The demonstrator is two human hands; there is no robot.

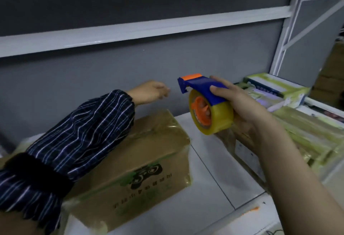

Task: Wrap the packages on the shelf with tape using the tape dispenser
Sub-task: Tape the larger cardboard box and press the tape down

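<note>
Closest in, the striped sleeve [74, 132] of the left arm lies across the box [145, 164], which sits on the white shelf [214, 169] with glossy tape already over its top and front. Just past it, the right hand [242, 108] grasps the dispenser [202, 85], thumb over the blue handle, fingers curled beneath the yellow roll [214, 117], its blade end pointing left, raised clear of the box. Further out, the left hand [149, 92] hovers beyond the box's far edge near the grey wall [74, 78], fingers loosely curled, nothing visible in them. Looks like a gap between passes: the next move calls for the tape's free end stuck down with the left hand steadying the box, or a switch to the packages [307, 136] stacked at right, which look wrapped too.
</note>
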